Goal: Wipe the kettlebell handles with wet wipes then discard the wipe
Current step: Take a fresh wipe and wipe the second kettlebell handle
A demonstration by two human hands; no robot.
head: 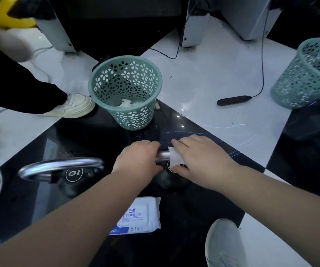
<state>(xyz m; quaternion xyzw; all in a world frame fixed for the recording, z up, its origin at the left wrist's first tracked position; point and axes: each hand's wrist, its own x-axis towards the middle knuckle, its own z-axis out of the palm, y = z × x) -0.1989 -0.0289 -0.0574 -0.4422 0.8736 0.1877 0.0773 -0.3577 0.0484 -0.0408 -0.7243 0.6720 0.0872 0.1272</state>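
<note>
Two black kettlebells with shiny metal handles stand on the dark floor tile. The left kettlebell point(62, 168) is marked 10 and nobody touches it. My left hand point(139, 158) grips the handle point(163, 156) of the right kettlebell point(172, 180), whose body is mostly hidden under my hands. My right hand point(201, 157) presses a white wet wipe point(175, 158) around the same handle, just right of my left hand. A green perforated basket point(125, 93) with crumpled used wipes inside stands just beyond the kettlebells. A white pack of wet wipes point(141, 215) lies on the floor under my left forearm.
A second green basket point(307, 74) stands at the far right. Another person's leg and white shoe point(74, 106) are left of the near basket. A black cable with a stick-shaped plug point(234, 100) lies on the white tile. My own shoe point(224, 245) is at the bottom right.
</note>
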